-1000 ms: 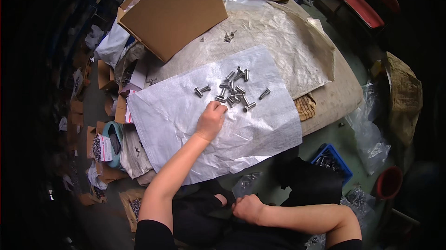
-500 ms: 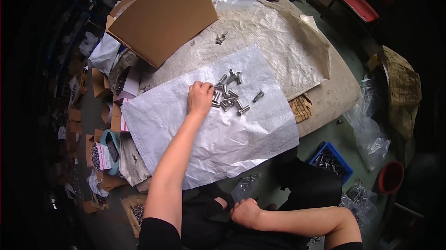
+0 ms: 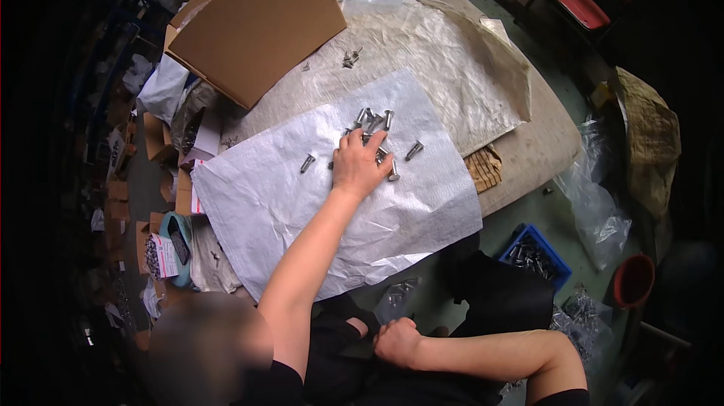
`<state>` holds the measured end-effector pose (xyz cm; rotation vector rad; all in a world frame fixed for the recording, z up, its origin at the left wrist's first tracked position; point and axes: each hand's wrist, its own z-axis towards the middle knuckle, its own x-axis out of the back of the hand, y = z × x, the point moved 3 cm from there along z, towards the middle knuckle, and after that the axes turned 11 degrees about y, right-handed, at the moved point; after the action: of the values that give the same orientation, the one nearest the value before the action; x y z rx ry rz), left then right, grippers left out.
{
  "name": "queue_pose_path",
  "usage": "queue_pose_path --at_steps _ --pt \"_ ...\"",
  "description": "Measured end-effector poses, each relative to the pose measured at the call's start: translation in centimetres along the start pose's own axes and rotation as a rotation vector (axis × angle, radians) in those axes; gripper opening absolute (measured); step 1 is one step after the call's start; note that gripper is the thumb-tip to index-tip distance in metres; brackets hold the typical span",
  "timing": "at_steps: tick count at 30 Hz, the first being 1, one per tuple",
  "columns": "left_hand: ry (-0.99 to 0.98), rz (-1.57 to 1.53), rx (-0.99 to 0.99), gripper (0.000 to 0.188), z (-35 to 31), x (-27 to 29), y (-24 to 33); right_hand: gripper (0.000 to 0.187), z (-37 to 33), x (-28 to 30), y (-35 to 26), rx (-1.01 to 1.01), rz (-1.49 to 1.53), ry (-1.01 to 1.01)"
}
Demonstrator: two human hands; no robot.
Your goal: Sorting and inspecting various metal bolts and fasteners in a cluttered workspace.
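My left hand (image 3: 362, 163) reaches over a small pile of short silvery metal bolts (image 3: 375, 119), its fingers apart and touching or just above them. It hides much of the pile. One bolt (image 3: 308, 163) lies by itself left of the hand, another bolt (image 3: 414, 151) to the right. All rest on a white woven plastic sheet (image 3: 279, 210) spread over the table. Down near my lap my right hand (image 3: 398, 343) is closed in a fist; whatever it may hold is hidden. A clear plastic bag (image 3: 395, 299) shows just beyond that fist.
A large cardboard box (image 3: 260, 29) stands at the far left of the table, with small metal parts (image 3: 351, 58) nearby. To the right on the floor are a blue bin (image 3: 562, 274) of metal parts, a red bucket (image 3: 633, 281) and clear plastic (image 3: 596, 217). Boxes crowd the left.
My left hand has moved right from the pile's left edge to over its middle. One bolt now lies apart at the left. My right hand has stayed put.
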<state>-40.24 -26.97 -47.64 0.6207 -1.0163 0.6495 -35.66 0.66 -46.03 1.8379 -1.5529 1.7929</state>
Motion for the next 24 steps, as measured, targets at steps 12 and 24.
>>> queue_pose_path --at_steps 12,24 --pt "-0.080 -0.391 -0.113 0.041 1.1 1.1 -2.2 0.019 0.5 0.0 -0.1 -0.033 -0.012 0.000" --pt "0.171 -0.494 0.059 0.031 1.9 1.8 -4.9 0.021 1.1 -0.6 0.0 -0.035 -0.047 -0.002"
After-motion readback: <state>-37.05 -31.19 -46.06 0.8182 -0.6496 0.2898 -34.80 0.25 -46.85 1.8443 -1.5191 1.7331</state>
